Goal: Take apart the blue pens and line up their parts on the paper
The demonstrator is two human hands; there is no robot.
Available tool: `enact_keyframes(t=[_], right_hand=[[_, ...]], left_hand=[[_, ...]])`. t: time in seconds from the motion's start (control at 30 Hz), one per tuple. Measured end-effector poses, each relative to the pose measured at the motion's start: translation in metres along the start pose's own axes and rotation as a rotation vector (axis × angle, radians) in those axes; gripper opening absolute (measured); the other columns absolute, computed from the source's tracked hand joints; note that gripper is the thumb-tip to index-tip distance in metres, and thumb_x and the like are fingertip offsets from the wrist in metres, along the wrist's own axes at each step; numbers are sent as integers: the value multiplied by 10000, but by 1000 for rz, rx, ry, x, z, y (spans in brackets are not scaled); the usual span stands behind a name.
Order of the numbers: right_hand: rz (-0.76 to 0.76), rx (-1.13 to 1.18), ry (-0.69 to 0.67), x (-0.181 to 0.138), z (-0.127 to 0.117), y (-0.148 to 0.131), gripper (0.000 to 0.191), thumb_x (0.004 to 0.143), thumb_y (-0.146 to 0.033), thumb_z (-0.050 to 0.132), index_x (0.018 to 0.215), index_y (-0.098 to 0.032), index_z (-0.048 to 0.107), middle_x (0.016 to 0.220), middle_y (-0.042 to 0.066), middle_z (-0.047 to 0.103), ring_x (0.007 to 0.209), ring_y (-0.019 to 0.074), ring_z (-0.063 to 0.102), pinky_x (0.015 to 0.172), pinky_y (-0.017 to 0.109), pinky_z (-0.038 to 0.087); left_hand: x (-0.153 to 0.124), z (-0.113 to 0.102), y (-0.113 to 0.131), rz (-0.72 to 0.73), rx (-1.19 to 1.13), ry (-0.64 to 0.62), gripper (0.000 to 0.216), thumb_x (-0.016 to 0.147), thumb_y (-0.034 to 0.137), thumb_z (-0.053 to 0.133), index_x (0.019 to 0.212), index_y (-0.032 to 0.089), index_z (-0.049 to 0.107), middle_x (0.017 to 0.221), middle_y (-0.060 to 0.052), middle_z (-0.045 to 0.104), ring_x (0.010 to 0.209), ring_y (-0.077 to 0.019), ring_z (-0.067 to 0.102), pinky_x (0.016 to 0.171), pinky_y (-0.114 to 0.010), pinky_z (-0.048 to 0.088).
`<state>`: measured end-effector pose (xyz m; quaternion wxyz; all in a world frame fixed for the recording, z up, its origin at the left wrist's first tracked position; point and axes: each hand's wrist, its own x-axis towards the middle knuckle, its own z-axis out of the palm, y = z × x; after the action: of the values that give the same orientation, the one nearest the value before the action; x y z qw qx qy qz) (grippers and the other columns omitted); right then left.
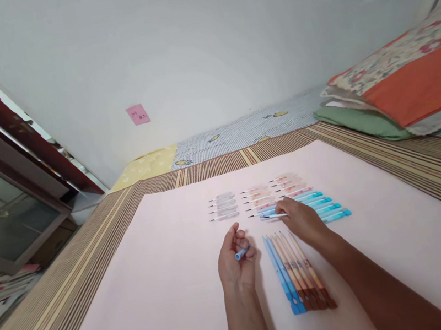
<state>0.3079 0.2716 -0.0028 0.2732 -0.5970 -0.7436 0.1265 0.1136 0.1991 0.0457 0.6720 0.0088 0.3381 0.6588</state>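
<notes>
So the blue tube (242, 253) is in your left grip (236, 251), fingers curled around it, and the end facing you looks open. Its long axis slants, with that end aimed down and left, away from your right grip (302, 219). That one's pinched shut on a thin white stick (274, 216), lying nearly level and poking out left from your fingertips. I'd say that's the thing to watch: the stick sits beyond and to the right of your left grip, and the two long axes don't line up.

On your side of the right grip are the blue pens (279, 273) and tan pens (300, 272), pointing away from you, the blue ones just beside your left grip. Past your right grip: teal pieces (330, 208) to its right, grey sticks (226, 210) well left, all on a pink sheet (160, 286).
</notes>
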Motion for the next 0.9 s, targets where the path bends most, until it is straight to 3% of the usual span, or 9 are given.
enact_keyframes(t=[0.2, 0.27, 0.37, 0.47, 0.6, 0.9], right_hand=[[4, 33, 10, 0, 2, 1, 113, 816, -111, 563, 848, -215, 592, 938, 23, 639, 804, 164, 580, 667, 263, 342], [31, 109, -1, 0, 1, 3, 94, 810, -169, 597, 890, -219, 601, 963, 29, 664, 832, 176, 604, 689, 269, 371], [75, 255, -35, -1, -4, 4, 232, 796, -306, 660, 1003, -227, 591, 1055, 47, 683, 879, 197, 634, 712, 281, 410], [34, 307, -29, -2, -10, 4, 162, 877, -329, 542, 1000, -226, 566, 1016, 50, 679, 877, 202, 620, 742, 302, 423], [-48, 282, -17, -5, -15, -1, 162, 929, -262, 386, 873, -232, 535, 824, 19, 618, 768, 192, 560, 707, 307, 400], [-131, -41, -18, -7, -7, -11, 146, 890, -147, 500, 821, -201, 617, 960, 73, 624, 926, 216, 558, 820, 337, 357]], left_hand=[[0, 0, 0, -10, -8, -6, 89, 829, 125, 664, 915, 102, 658, 663, 16, 552, 440, -38, 402, 387, -166, 240], [0, 1, 0, -5, -4, -2, 84, 826, 125, 667, 906, 101, 657, 662, 15, 554, 440, -39, 404, 386, -168, 238], [-1, 1, 0, 5, 5, 1, 91, 806, 126, 684, 891, 103, 658, 662, 13, 556, 446, -41, 409, 387, -171, 239], [-1, 2, 0, 3, 9, -2, 91, 802, 129, 687, 884, 105, 659, 662, 14, 556, 449, -41, 407, 393, -172, 243], [0, 1, 0, 7, 16, -2, 139, 761, 134, 732, 877, 113, 659, 666, 18, 553, 451, -37, 405, 397, -170, 236], [0, 0, 2, 2, 1, -8, 120, 780, 125, 706, 888, 110, 656, 663, 18, 554, 454, -41, 413, 395, -170, 248]])
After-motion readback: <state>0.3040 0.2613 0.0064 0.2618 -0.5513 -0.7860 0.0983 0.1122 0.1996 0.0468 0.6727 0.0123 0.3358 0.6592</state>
